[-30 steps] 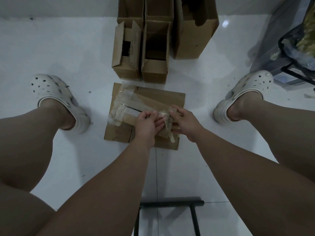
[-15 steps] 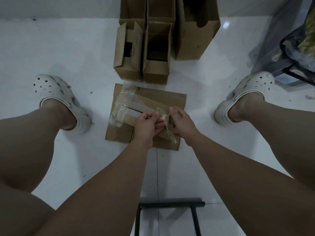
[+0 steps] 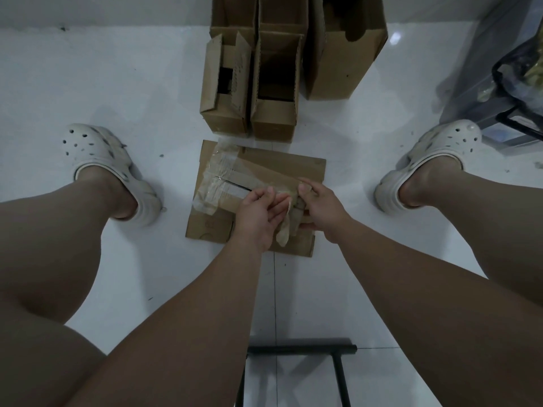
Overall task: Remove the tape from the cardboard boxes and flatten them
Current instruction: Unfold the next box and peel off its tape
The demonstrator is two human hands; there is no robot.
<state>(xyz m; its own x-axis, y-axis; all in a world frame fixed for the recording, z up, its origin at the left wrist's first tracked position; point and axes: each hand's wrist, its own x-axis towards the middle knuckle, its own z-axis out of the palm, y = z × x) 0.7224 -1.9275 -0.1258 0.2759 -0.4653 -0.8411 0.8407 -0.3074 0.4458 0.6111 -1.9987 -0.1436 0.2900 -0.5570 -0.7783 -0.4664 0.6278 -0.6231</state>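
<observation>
The upper parts of the three standing boxes, a small one (image 3: 224, 89), a middle one (image 3: 276, 89) and a large one (image 3: 343, 51), are cut off by the top edge, and the large one's inside is lost in shadow. A dark bag (image 3: 517, 77) at the right edge is only partly seen and its contents cannot be made out. Only part of a black metal frame (image 3: 299, 348) is seen at the bottom. On the white floor (image 3: 88, 83), between two pale clogs (image 3: 105, 163), a flattened box (image 3: 282, 164) lies, its near right part covered by the hands. Clear tape (image 3: 219, 183) is stuck across its left half, wrinkled. A loose strip (image 3: 286, 230) of peeled tape hangs crumpled between the hands. The left hand (image 3: 257, 217) is held with its back to the camera, thumb and forefinger curled together at the taped seam; whether anything is pinched there cannot be told. The right hand (image 3: 321, 211) is clenched on the top of the loose strip, thumb pressed over it and fingers curled beneath. Both forearms are stretched down and forward, the hands nearly touching.
</observation>
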